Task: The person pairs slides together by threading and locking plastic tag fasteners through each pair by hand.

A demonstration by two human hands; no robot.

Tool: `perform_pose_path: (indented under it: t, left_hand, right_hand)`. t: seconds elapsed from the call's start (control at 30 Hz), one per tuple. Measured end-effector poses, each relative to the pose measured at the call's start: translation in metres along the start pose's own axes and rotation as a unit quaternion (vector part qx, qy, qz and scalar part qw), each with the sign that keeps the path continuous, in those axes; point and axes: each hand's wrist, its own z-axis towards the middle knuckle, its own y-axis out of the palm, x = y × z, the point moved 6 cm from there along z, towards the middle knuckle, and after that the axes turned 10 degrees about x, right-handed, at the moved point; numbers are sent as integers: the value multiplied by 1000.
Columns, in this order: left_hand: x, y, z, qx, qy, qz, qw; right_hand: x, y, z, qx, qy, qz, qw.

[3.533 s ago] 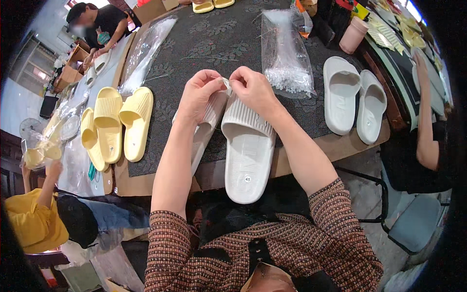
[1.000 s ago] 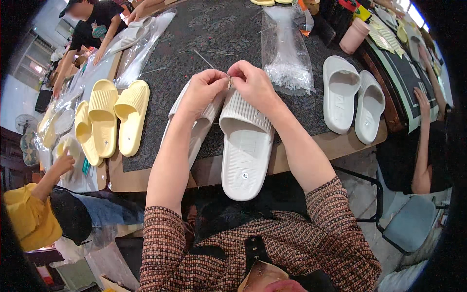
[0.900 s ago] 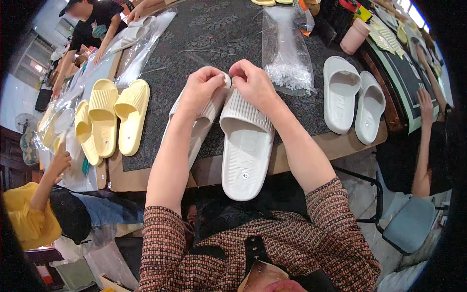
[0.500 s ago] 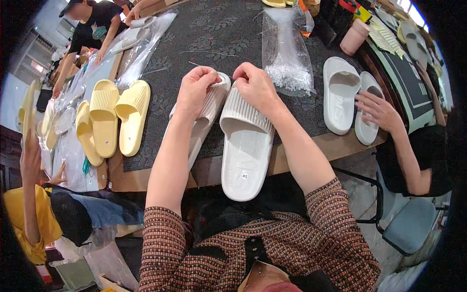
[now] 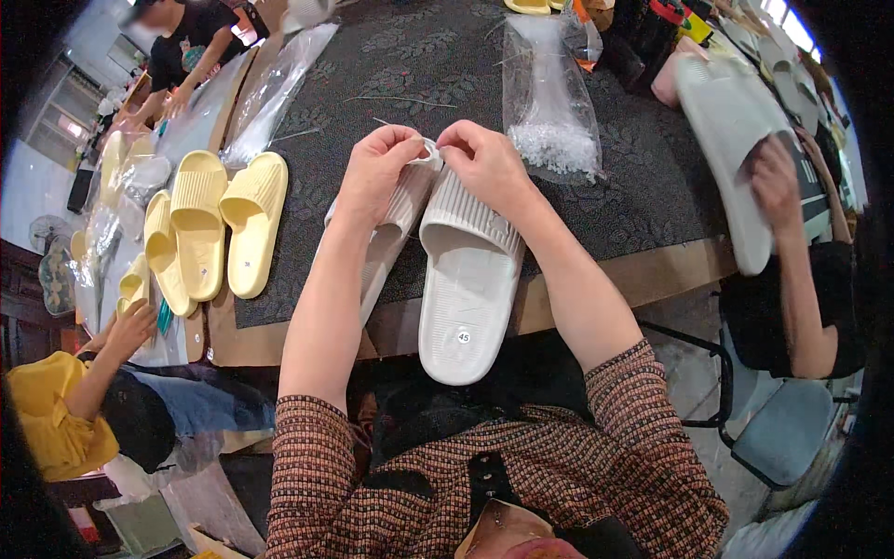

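Two light grey slippers lie in front of me with their toe ends away from me. The right-hand slipper reaches over the table's near edge with its heel and has a round white sticker on the footbed. The left-hand slipper is partly covered by my left forearm. My left hand is closed in a pinch at the toe ends, and my right hand pinches close beside it. Whatever small thing sits between the fingertips is too hidden to name. A thin strand sticks out by my left fingers.
A clear bag of thin white plastic fasteners lies beyond my right hand. Yellow slippers stand at the left. On the right, a co-worker's hand holds a grey slipper. Loose strands lie on the dark patterned tabletop.
My hands have stayed nearly in place, fingertips slightly closer together. At the right, the co-worker has lifted the grey slippers off the table. The yellow-sleeved co-worker's raised hand has come down to a yellow slipper.
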Motion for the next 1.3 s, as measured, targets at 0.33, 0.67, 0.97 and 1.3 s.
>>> perform_pose_path:
  t: [0.33, 0.67, 0.97, 1.3]
  left_hand:
    - [-3, -15, 10, 48, 18, -70, 996]
    - [-1, -3, 2, 10, 9, -37, 999]
    - [-1, -3, 3, 10, 3, -58, 998]
    - [-2, -5, 5, 9, 18, -64, 998]
  right_hand:
    - [2, -9, 0, 45, 19, -23, 999]
    - [0, -6, 0, 42, 2, 7, 999]
    - [2, -7, 0, 33, 25, -44, 998]
    - [-2, -6, 0, 33, 14, -55, 998]
